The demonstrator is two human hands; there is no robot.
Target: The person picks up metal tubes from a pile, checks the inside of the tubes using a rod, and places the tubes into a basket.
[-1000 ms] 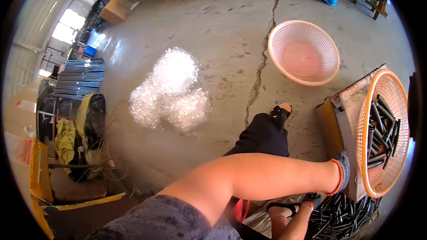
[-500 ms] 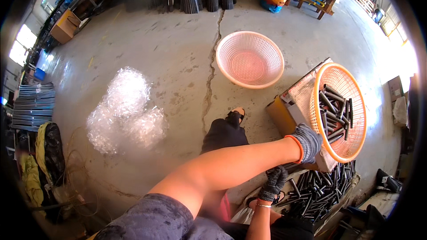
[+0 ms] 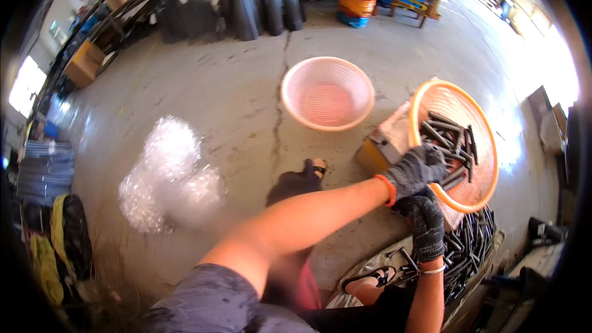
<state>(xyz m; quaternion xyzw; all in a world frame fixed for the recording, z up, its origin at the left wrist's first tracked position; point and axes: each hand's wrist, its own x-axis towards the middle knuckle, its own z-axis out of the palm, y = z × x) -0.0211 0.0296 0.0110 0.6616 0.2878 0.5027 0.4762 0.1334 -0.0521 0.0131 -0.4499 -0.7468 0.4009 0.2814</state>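
At basket rim (image 3: 415, 114), left hand (image 3: 412, 172) outstretched, fingers clasping edge; right hand (image 3: 427, 225) bent below, fingers' hold unclear.

No legible text, labels, numbers or signs anywhere.

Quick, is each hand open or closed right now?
Left hand: curled at the orange basket's rim; its grip can't be told.
Right hand: curled beside the left; anything held is hidden.

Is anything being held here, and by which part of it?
The left hand appears to grip the orange basket by its near-left rim. Whether the right hand, close below, holds anything cannot be told.
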